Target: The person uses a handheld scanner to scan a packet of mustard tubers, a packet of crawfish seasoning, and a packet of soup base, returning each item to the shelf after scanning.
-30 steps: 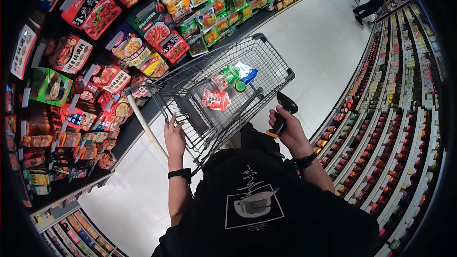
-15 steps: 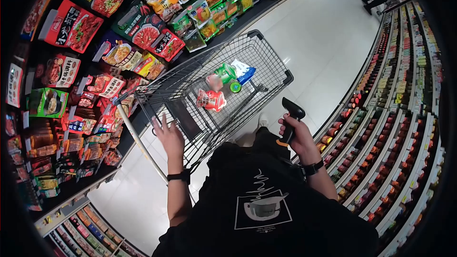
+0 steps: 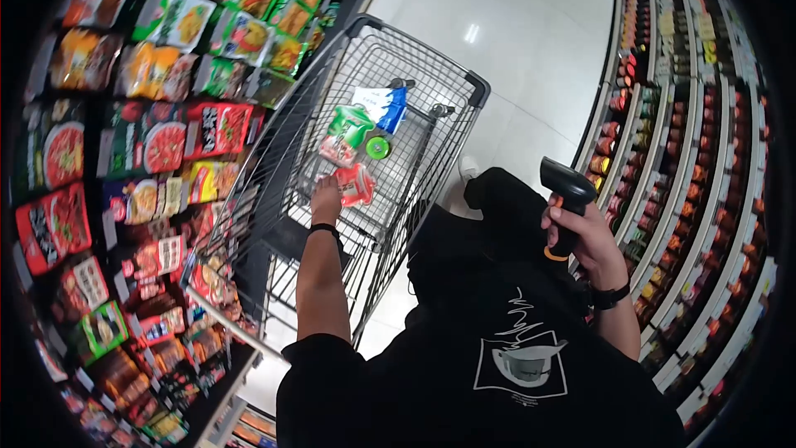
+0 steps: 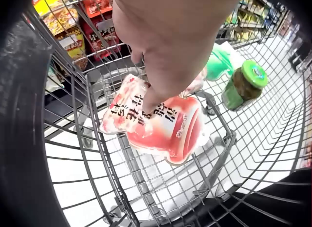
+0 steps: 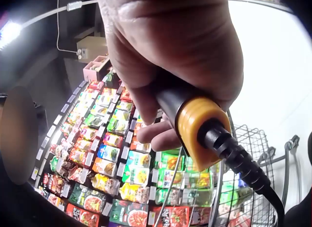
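In the head view my left hand point(image 3: 327, 201) reaches down into the wire shopping cart point(image 3: 477, 90). Its fingers overlap a red-and-white food packet point(image 3: 356, 185) on the cart floor. The left wrist view has one fingertip against the front of that packet point(image 4: 170, 127); I cannot tell whether it is pinched, as other fingers are hidden. Beyond it are a green packet point(image 3: 348, 126), a green-lidded jar point(image 4: 244, 84) and a blue-and-white bag point(image 3: 391, 109). Outside the cart, my right hand point(image 3: 587, 232) grips a black handheld barcode scanner point(image 3: 567, 181) with a yellow base ring and a cable.
Shelves of seasoning packets point(image 3: 141, 149) line the left, close beside the cart. Long curved-looking shelves of jars point(image 3: 663, 199) run along the right. Pale tiled floor point(image 3: 497, 25) stretches ahead between them. The cart's handle bar point(image 3: 236, 319) is at the lower left.
My left hand has gone from beside the handle, fingers spread, forward and down onto the red-and-white packet. The view has turned and moved nearer the cart. My right hand keeps its grip on the scanner.
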`<action>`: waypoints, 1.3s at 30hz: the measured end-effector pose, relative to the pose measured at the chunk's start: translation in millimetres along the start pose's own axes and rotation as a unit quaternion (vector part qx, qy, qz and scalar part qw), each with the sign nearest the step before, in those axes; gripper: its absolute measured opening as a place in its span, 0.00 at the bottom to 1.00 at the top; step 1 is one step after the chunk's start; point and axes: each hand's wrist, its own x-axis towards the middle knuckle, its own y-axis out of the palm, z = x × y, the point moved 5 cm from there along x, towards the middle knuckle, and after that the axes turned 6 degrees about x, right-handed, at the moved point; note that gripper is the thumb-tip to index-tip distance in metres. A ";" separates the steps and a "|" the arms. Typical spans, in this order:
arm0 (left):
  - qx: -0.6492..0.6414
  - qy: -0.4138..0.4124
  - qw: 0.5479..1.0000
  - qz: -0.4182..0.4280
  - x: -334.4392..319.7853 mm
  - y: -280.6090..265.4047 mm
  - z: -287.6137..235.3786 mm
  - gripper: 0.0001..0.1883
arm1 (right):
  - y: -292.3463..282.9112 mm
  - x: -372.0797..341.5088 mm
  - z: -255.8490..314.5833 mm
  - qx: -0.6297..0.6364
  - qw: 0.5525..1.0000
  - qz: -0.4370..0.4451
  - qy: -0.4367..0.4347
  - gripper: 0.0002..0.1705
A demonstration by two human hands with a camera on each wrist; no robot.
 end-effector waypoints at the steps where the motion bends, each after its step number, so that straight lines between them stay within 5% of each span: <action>1: 0.008 0.013 1.000 -0.027 11.6 9.6 -2.3 0.39 | -9.7 -0.9 -6.5 0.001 1.000 -0.016 -0.007 0.12; 8: 0.067 -0.032 0.997 0.027 46.0 44.7 -15.9 0.52 | -42.3 4.2 -34.0 0.014 0.997 -0.077 -0.023 0.13; 13: 0.108 0.006 0.991 0.076 28.9 33.5 -26.4 0.41 | -34.6 8.4 -34.8 -0.001 0.997 -0.078 -0.025 0.14; 16: -0.026 -0.036 0.998 0.053 4.3 10.3 -21.8 0.34 | -13.3 4.8 -28.7 -0.025 0.998 -0.054 -0.005 0.14; 17: -0.056 0.014 0.998 0.019 -3.9 -0.5 -20.0 0.27 | -4.0 1.5 -26.0 -0.036 0.998 -0.053 0.007 0.14; 18: -0.199 -0.009 0.980 0.028 -24.3 -26.2 -21.3 0.25 | 9.0 -1.9 -18.5 -0.059 0.998 -0.034 0.006 0.14; 20: -0.455 -0.038 0.889 0.021 -71.5 -86.0 -27.2 0.23 | 32.5 -10.0 -8.5 -0.104 0.994 -0.004 0.020 0.13; 22: -0.672 -0.042 0.739 -0.009 -101.5 -103.6 -20.8 0.24 | 63.6 -23.7 5.4 -0.146 0.988 0.027 0.035 0.13; 24: -0.681 0.004 0.716 -0.155 -116.8 -89.9 -2.3 0.28 | 91.8 -34.3 14.0 -0.165 0.982 0.080 0.033 0.14; 26: -0.769 -0.063 0.608 -0.187 -206.5 -154.8 -10.8 0.30 | 129.9 -46.5 22.6 -0.218 0.965 0.145 0.035 0.18; 28: -0.833 -0.046 0.520 -0.186 -252.7 -174.6 -17.9 0.25 | 154.3 -54.3 25.7 -0.251 0.949 0.190 0.023 0.22; 31: -0.923 0.096 0.312 -0.202 -313.3 -194.5 -31.8 0.32 | 189.3 -65.7 24.8 -0.263 0.928 0.263 0.010 0.25; 34: -0.939 0.202 0.171 -0.219 -348.3 -181.7 -37.5 0.43 | 210.3 -70.8 14.1 -0.285 0.902 0.322 0.017 0.27; 35: -0.954 0.196 0.117 -0.195 -336.1 -161.2 -37.5 0.41 | 216.4 -71.7 11.2 -0.294 0.892 0.342 0.025 0.27; 36: -0.954 0.178 0.075 -0.229 -363.4 -199.4 -45.9 0.42 | 225.8 -74.1 6.0 -0.302 0.879 0.367 0.036 0.26; 37: -0.948 0.231 0.017 -0.219 -386.9 -228.7 -59.7 0.40 | 234.5 -78.0 0.1 -0.310 0.866 0.390 0.045 0.26; 39: -0.917 0.349 -0.031 -0.193 -386.4 -225.5 -57.9 0.29 | 253.6 -90.9 -13.0 -0.303 0.848 0.430 0.057 0.25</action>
